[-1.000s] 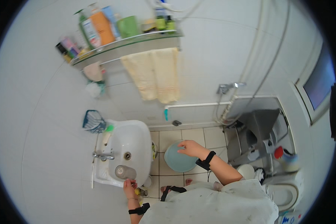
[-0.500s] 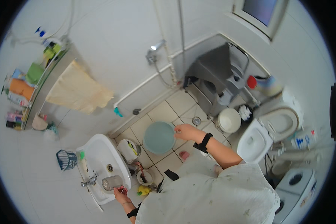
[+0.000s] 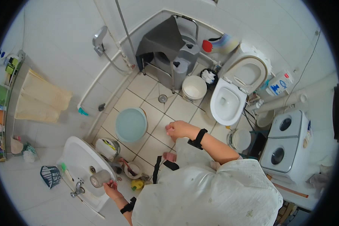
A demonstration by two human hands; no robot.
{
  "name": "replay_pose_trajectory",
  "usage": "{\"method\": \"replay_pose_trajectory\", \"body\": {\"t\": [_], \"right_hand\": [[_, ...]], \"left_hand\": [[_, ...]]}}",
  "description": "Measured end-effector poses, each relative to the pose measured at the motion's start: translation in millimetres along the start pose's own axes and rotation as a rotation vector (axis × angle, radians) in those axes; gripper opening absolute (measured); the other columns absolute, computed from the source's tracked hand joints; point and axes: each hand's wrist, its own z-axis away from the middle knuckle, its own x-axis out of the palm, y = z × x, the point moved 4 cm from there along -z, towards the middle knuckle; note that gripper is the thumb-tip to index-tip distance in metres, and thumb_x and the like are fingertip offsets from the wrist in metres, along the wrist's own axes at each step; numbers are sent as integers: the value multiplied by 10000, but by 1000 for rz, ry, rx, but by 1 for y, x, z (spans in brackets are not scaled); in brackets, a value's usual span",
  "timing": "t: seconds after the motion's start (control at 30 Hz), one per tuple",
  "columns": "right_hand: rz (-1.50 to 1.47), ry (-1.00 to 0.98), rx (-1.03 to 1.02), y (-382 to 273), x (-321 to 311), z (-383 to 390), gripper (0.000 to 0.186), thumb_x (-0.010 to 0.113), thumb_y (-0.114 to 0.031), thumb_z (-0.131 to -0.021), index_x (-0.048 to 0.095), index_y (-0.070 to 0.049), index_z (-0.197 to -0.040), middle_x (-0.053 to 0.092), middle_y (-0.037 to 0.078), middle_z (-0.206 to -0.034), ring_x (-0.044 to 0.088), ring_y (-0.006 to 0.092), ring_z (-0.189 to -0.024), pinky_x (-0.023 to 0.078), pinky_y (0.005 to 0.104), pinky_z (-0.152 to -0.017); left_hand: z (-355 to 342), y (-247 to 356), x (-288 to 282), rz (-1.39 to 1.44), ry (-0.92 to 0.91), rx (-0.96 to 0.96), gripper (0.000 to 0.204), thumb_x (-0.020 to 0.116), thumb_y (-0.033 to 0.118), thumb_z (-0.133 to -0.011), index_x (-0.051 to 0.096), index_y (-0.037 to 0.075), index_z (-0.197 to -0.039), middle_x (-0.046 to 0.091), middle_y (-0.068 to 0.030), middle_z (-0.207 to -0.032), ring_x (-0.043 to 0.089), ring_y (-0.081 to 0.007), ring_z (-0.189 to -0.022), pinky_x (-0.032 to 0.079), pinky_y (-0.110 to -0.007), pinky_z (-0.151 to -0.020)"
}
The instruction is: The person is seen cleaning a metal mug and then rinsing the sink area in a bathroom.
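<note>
My left hand [image 3: 112, 190] is closed on a clear jar [image 3: 100, 179], tipped on its side over the near edge of the white washbasin [image 3: 73, 145]. The jar's round end points away from my hand, toward the tap [image 3: 77, 189]. My right hand [image 3: 180, 130] hangs above the tiled floor in front of my body, its fingers curled together. Whether something small is inside them is hidden. The nearest thing on that side is a round blue-green basin [image 3: 131, 125] on the floor, apart from the hand.
Under the washbasin stand buckets [image 3: 133, 170] and a yellow item [image 3: 137, 184]. A toilet [image 3: 226, 101], a white bucket [image 3: 194, 89] and grey stools [image 3: 162, 41] line the far side. A twin-tub washing machine [image 3: 283, 143] stands at the right.
My view has swung to the right, so the washing machine shows more fully. My right hand has drawn away from the blue-green basin. My left hand keeps the jar at the washbasin.
</note>
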Motion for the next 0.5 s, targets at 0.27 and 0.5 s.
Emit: {"method": "replay_pose_trajectory", "body": {"t": [0.27,0.5], "right_hand": [[-3,88,-80,15,-5,19,462,644,-295,-817,568,33,-1134,641,221,-1009,654,287,-803,527,355,-678],[-192,151,-52,55,-38,31,358,660,-192,-828,591,21,-1108,656,114,-949,617,182,-842,488,293,-764]], "left_hand": [[3,-6,-25,24,109,62,286,463,365,-939,518,88,-895,606,-64,-806,573,-160,-676,489,-266,-603],[35,10,-26,43,280,215,266,444,316,-969,511,85,-856,574,-33,-715,514,-98,-593,437,-234,-554]]}}
